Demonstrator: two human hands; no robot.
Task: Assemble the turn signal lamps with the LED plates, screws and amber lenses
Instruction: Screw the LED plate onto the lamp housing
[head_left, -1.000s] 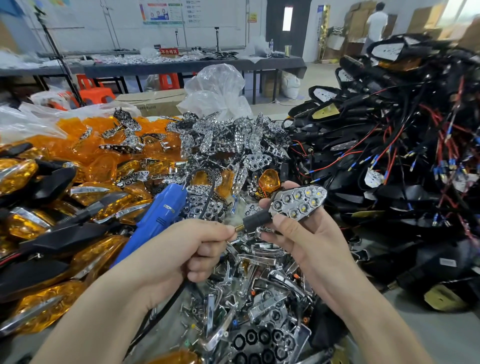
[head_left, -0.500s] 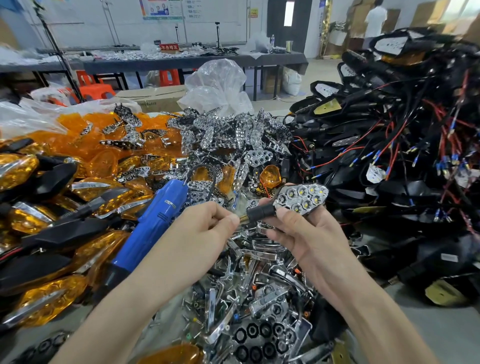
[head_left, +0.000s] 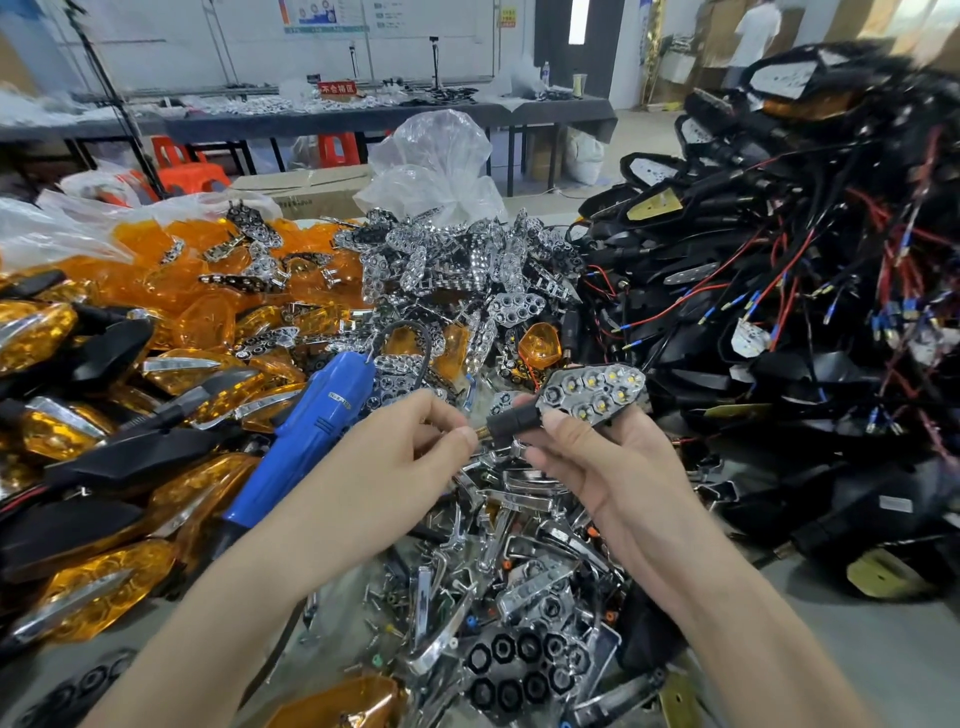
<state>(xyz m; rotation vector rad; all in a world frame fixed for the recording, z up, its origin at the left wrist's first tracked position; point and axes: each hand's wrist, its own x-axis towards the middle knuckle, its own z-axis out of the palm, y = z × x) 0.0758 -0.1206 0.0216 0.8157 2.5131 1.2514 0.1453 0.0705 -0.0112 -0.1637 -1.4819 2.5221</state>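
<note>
Head view: R hand (head_left: 597, 467) grips a lamp (head_left: 592, 392) by its black stem, LED face up, mid-frame above loose chrome bits (head_left: 498, 519). L hand (head_left: 395, 467) has fingers curled, thumb & fingertip pinching the brass end of that stem. Blue screwdriver (head_left: 311, 431) lies just left of L hand, on the amber lenses (head_left: 208, 322). LED plates (head_left: 467, 265) heaped behind; wired black housings (head_left: 779, 312) piled at right.

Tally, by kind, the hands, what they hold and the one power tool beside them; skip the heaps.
Hands: 2 (left hand, right hand)
Black turn signal lamp with silver LED plate: 1 (right hand grips it, left hand pinches its brass stem tip)
Blue electric screwdriver: 1 (lying on the heap, unheld)
Total: 4
</note>
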